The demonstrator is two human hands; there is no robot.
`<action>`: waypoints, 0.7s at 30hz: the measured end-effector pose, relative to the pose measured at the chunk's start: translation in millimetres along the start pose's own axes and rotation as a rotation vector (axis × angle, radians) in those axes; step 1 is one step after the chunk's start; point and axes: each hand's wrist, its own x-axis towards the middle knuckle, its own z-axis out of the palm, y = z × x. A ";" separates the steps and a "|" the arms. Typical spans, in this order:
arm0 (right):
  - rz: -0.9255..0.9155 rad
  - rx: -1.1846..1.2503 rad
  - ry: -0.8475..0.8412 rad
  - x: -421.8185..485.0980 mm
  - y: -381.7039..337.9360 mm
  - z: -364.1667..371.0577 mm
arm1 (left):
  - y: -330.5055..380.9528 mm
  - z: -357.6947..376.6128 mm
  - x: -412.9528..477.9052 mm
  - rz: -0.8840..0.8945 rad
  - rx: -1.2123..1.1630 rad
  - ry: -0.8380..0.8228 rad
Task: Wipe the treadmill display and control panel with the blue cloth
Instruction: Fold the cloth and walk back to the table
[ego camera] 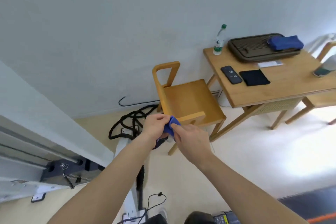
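Both bare forearms reach up from the bottom edge of the view and meet just in front of the wooden chair (189, 100), which serves as the landmark for everything else. The left hand (156, 126) and the right hand (190, 140) are closed together on the blue cloth (171, 126), which is bunched between them: the left hand's fingers curl over its top, and the right hand's thumb and fingers pinch its lower part. Most of the cloth is hidden inside the two grips.

To the right of the chair stands a wooden table (272, 92) carrying a dark tray (258, 49), with a second blue cloth (285, 42) lying on it. Below and left of the chair, a white frame (127, 152) runs toward the camera; it may belong to the treadmill, but no display or control panel can be seen.

The step in hand looks like preparation, gathering or folding the cloth into a pad. Wiping has not begun. Next, the person would need to turn toward the console and bring the cloth flat against the display.
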 end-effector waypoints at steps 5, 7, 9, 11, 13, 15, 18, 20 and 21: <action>0.080 -0.191 0.008 10.7 41.8 5.5 | 31.3 48.3 50.0 0.008 0.173 -0.224; 0.091 -0.227 0.024 13.7 64.3 3.9 | 46.3 70.7 62.6 -0.034 0.181 -0.324; 0.142 -0.250 0.066 14.7 86.0 -0.1 | 58.3 94.3 78.2 -0.096 0.134 -0.447; 0.227 -0.243 0.097 12.6 106.2 -5.0 | 68.8 121.4 95.1 -0.132 0.132 -0.564; 0.301 -0.182 0.113 8.4 130.2 -9.6 | 80.1 151.5 110.3 -0.156 0.175 -0.668; 0.361 -0.099 0.138 2.3 159.8 -15.0 | 92.1 183.6 123.3 -0.191 0.202 -0.770; 0.535 0.088 0.145 -3.8 206.0 -30.2 | 111.7 232.5 139.9 -0.215 0.242 -0.911; 0.721 0.247 0.187 -4.2 235.5 -44.5 | 125.6 265.1 150.6 -0.190 0.327 -0.996; 0.826 0.305 0.225 -4.3 252.6 -51.2 | 133.0 281.1 156.6 -0.161 0.386 -1.032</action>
